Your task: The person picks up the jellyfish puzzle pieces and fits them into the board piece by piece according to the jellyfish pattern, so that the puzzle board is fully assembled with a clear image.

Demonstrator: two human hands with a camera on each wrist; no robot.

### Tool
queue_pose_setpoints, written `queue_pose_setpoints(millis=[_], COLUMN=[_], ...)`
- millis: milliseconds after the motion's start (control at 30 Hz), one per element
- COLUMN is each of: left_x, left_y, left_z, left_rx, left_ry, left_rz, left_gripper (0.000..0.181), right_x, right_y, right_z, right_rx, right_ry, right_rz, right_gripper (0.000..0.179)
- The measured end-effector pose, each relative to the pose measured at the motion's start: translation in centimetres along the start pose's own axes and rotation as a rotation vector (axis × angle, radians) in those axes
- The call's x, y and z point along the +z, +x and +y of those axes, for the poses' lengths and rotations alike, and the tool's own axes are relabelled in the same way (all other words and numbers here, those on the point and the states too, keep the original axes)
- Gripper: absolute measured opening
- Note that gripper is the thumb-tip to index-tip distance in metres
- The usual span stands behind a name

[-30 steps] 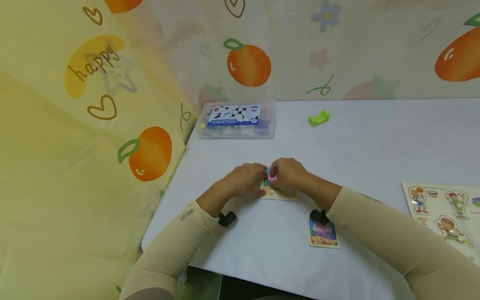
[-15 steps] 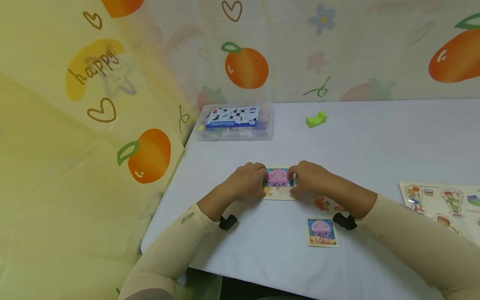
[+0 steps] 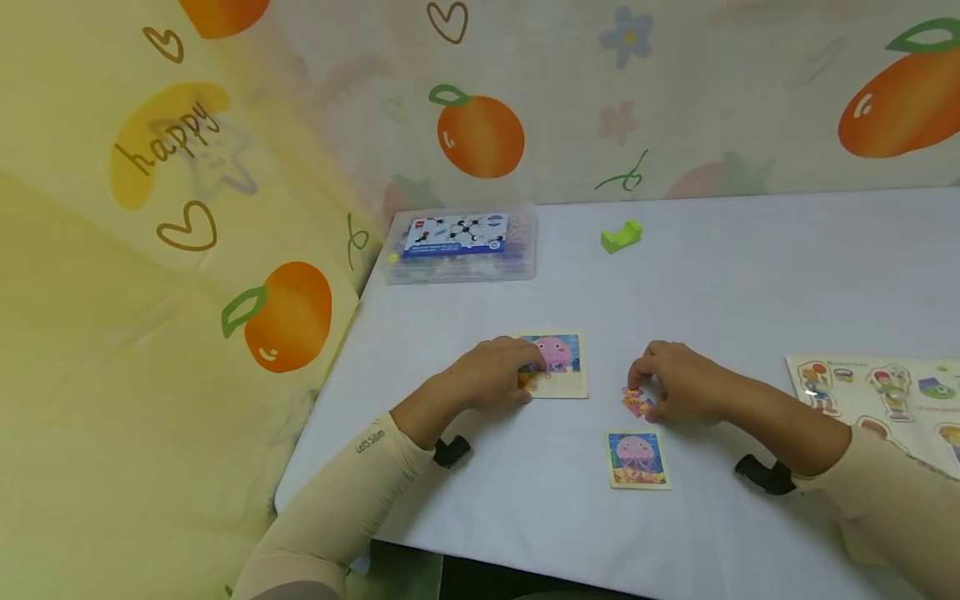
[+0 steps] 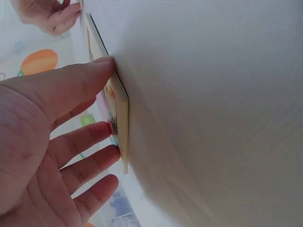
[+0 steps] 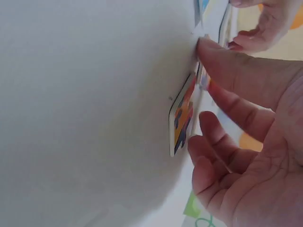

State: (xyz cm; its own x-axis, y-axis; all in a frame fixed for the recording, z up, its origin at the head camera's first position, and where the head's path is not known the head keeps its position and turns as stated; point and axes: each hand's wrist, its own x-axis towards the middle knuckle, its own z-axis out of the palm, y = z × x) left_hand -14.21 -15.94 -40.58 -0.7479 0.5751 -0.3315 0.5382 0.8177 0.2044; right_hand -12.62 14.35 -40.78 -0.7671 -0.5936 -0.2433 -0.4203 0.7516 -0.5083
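In the head view, my left hand point(image 3: 491, 371) rests at the left side of a small wooden jigsaw board point(image 3: 564, 386). Its thumb touches the near edge, while its straight fingers lie over the picture. A pink jellyfish fills the board's upper part, and bare wood shows at lower right. To the right, my right hand point(image 3: 684, 385) pinches an orange-pink puzzle piece point(image 3: 636, 402) low at the table between thumb and index finger. Another orange puzzle piece point(image 5: 182, 118) lies beside those fingers in the right wrist view; the hand hides it in the head view.
A jellyfish picture card point(image 3: 637, 460) lies nearer the body. At the right is a larger board with cartoon figures point(image 3: 843, 408). Farther back are a clear plastic case point(image 3: 461, 268) and a green curved block point(image 3: 621, 237). A patterned curtain point(image 3: 555, 150) borders the table.
My right hand has left the jigsaw board and moved right to the loose orange-pink piece. The jellyfish part of the picture now shows uncovered. My left hand stays at the board's left side.
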Motion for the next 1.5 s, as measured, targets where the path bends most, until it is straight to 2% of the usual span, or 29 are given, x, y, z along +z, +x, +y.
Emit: queue_pose_setpoints(millis=[133,333,467,700,933,1067,1200,1500], left_x=[0.1,0.1,0.0,-0.1,-0.3,-0.3,-0.3,-0.3], left_y=[0.0,0.1,0.0,-0.5,-1.0,-1.4,-1.7,-1.9], left_z=[0.1,0.3,0.5,0.5,0.2,-0.1,-0.4,-0.7], left_rx=[-0.015,-0.026,-0.013,0.02,0.044,0.102,0.167,0.208], left_ry=[-0.004,0.037,0.063,0.086,0.059,0.05,0.077,0.099], left_rz=[0.012,0.01,0.017,0.078,0.041,0.045,0.049,0.068], left_gripper=[0.038,0.034,0.033,0.027,0.024,0.022,0.024,0.024], right_x=[0.3,0.0,-0.4,0.1,1.1,1.5,1.8,1.2], right_y=[0.5,1.7,3.0,6.6,9.1,9.6,9.6,9.3], right_z=[-0.1,-0.7,-1.3,-3.3,-5.5,-6.0,-6.4,-6.4], right_rx=[0.003,0.019,0.009,-0.041,-0.031,-0.031,-0.036,-0.04], right_ry=[0.04,0.175,0.218,0.243,0.219,0.186,0.163,0.133], right_rz=[0.035,0.05,0.056,0.077,0.072,0.09,0.099,0.081], right_gripper=[0.03,0.014,0.017,0.022,0.026,0.027,0.027,0.025])
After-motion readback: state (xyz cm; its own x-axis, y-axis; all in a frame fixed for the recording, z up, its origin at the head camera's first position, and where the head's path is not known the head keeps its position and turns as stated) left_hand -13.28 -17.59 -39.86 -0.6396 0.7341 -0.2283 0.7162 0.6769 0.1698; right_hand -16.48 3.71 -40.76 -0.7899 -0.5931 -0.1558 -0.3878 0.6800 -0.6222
